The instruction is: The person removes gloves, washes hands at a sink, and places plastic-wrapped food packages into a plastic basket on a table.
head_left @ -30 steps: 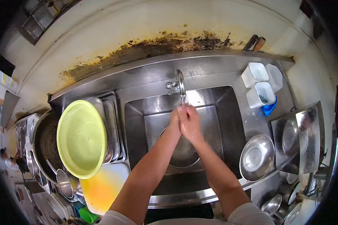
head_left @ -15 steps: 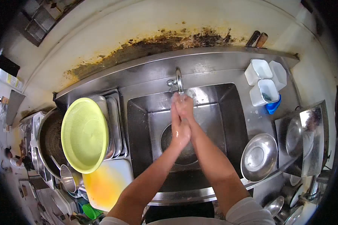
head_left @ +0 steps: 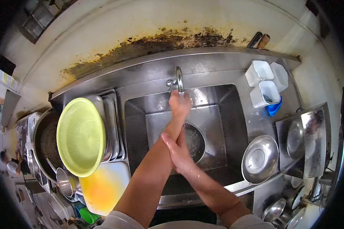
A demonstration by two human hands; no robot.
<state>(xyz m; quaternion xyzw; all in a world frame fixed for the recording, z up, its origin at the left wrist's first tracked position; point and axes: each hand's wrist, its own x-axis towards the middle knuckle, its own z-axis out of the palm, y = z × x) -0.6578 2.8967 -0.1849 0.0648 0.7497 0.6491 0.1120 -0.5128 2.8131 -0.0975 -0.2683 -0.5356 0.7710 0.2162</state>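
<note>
Under the spout of the metal faucet (head_left: 179, 80), my left hand (head_left: 179, 104) is in the running water, its fingers smeared by motion and splash. My right hand (head_left: 177, 151) is wrapped around my left forearm, below the wrist, thumb on the upper side. Both arms reach over the steel sink (head_left: 214, 133), where a round drain area (head_left: 195, 143) shows wet beneath my hands. Water drops glisten on my right wrist.
Left of the sink are a yellow-green colander (head_left: 81, 137), metal trays (head_left: 112, 128) and a stained cutting board (head_left: 105, 187). To the right are white containers (head_left: 264, 94), a metal bowl (head_left: 260, 159) and a steel box (head_left: 304, 141). A person (head_left: 12, 166) is far left.
My hands were together under the faucet. They have moved apart: the left stays at the water, while the right has slid down onto the left forearm.
</note>
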